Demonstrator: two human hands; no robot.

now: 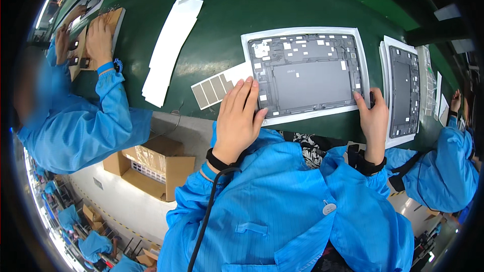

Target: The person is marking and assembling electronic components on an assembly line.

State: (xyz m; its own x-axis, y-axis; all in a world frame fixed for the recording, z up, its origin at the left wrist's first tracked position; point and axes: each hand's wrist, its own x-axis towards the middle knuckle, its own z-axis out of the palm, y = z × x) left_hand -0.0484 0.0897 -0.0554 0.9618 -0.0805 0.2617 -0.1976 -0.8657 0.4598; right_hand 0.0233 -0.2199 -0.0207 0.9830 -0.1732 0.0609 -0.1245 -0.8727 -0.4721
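Observation:
A dark grey tablet back housing (307, 83), dotted with small white stickers, lies on a white sheet (302, 31) on the green table. My left hand (237, 121) rests at its left edge, fingers stretched out flat, thumb by the lower left corner. Under those fingertips is the end of a sticker sheet (214, 90) with grey rectangular patches. At the housing's lower right edge, the thumb of my right hand (374, 118) touches the frame. Its other fingers curl around a small black object (372, 99), mostly hidden, whose kind I cannot make out.
A second tablet housing (402, 90) lies on white sheets to the right. Long white paper strips (171, 50) lie at the left. Co-workers in blue sit on both sides; one handles a brown board (118, 22). An open carton (151, 166) stands below the table's left edge.

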